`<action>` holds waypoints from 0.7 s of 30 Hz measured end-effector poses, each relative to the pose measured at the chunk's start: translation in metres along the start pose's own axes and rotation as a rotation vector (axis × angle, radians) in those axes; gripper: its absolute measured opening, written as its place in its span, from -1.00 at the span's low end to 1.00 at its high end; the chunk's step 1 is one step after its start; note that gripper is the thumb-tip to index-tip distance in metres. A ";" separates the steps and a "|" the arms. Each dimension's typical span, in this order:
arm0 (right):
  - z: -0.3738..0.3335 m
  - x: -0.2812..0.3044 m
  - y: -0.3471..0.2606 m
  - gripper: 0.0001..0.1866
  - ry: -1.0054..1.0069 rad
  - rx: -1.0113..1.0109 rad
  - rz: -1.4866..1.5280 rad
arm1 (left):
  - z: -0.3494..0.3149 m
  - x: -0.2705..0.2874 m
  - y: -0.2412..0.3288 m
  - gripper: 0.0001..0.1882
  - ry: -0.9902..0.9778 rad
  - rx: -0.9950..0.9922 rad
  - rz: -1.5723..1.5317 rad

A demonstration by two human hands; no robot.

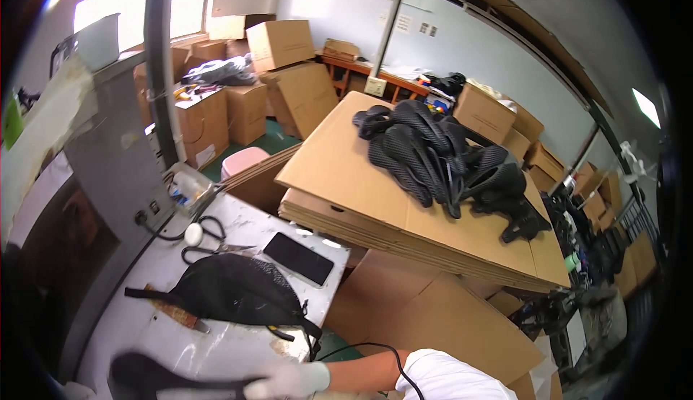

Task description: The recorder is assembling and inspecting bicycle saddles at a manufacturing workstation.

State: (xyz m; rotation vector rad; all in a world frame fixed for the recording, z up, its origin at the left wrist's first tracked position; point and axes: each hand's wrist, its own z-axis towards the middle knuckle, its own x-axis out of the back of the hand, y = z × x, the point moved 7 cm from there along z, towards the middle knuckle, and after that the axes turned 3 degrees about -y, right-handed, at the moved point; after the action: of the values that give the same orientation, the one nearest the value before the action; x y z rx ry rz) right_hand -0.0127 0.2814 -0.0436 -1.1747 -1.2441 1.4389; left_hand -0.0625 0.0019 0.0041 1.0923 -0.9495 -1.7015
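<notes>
My right hand (285, 381), in a white glove, reaches in from the lower right. Its fingers are closed on the narrow end of a black padded strap-like piece (148, 377), smeared by motion at the lower edge. My left hand does not show. Just beyond, a black fabric pouch (234, 288) with straps lies on the white worktable (137, 335). Partly under the pouch is a rusty-brown handled blade (177, 309). Behind it rest black-handled scissors (209, 245), and a dark phone (298, 258) lies to their right.
A stack of flat cardboard (346, 158) stands right of the table, bearing a heap of black textured padded pieces (433, 155). A grey machine panel (108, 162) rises at the left. A black cable (393, 349) crosses my right forearm. Cardboard boxes (281, 43) fill the back.
</notes>
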 end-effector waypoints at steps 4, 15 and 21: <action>-0.052 0.112 -0.095 -0.58 0.647 -0.003 0.280 | 0.021 -0.030 0.020 -0.45 0.079 0.006 0.086; -0.245 0.450 -0.254 -0.62 1.355 0.684 0.573 | -0.011 0.018 -0.027 -0.56 -0.355 0.049 0.309; -0.229 0.498 -0.248 -0.60 1.302 0.959 0.567 | -0.029 0.016 -0.030 -0.48 -0.031 0.530 0.134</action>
State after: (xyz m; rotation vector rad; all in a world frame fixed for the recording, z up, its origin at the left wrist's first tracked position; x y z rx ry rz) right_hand 0.1367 0.8355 0.1359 -1.3328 0.6566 0.9821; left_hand -0.0466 -0.0075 -0.0371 1.3028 -1.5125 -1.3930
